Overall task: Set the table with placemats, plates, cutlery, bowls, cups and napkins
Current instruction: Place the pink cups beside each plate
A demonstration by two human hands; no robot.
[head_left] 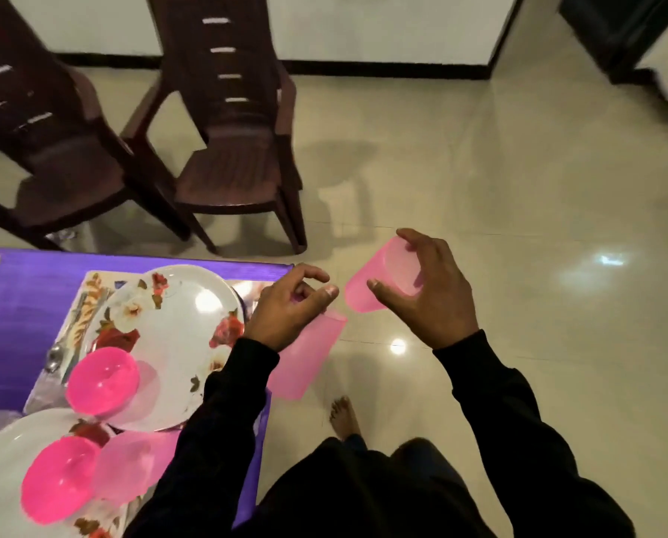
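My right hand (429,289) grips a translucent pink cup (379,281) by its rim, tilted, over the floor beyond the table's right edge. My left hand (289,304) holds a second pink cup (309,355) that hangs mouth up below it, beside the table corner. On the purple table (22,297) lies a floral placemat (95,281) with a floral white plate (177,324), a pink bowl (103,380) and a pale pink cup (148,386) on it. Cutlery (58,351) lies left of that plate. A nearer plate (10,444) carries another pink bowl (58,479) and pink cup (130,467).
Two dark brown plastic chairs (227,149) stand on the tiled floor (518,188) beyond the table's far edge. My bare foot (344,417) is on the floor below my hands. A dark piece of furniture (627,29) sits at the top right.
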